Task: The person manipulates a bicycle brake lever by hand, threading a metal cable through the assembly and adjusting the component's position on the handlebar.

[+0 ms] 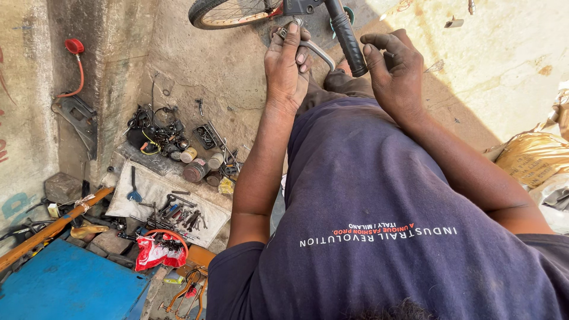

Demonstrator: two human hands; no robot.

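Brake lever (pixel 317 50), silver metal, sits at the far end of the scene, just left of the black handlebar grip (pixel 347 38) of a bicycle. Left hand (pixel 287 68) is wrapped over the lever, fingers stretched along it up to the clamp end, touching it; a loose hold, not a clenched one. Right hand (pixel 397 74) is curled beside the handlebar grip on its right, thumb and fingers bent inward; whether it pinches anything small I cannot tell, palm faces away. Both hands greasy. Bicycle wheel (pixel 228 12) shows at the far edge, left of the hands.

Concrete floor (pixel 504 65) all round. On the left, a pale cloth (pixel 151 189) lies on the floor with spanners and small tools (pixel 175 213) scattered on it. Beyond that, a few tins (pixel 198 166) and a tangle of black parts (pixel 154 133). Near left: blue box lid (pixel 71 284), orange wooden handle (pixel 50 231), red-and-white rag (pixel 155 252). Red hose (pixel 76 65) hangs on the left wall. Yellow sack (pixel 533 157) on the right.
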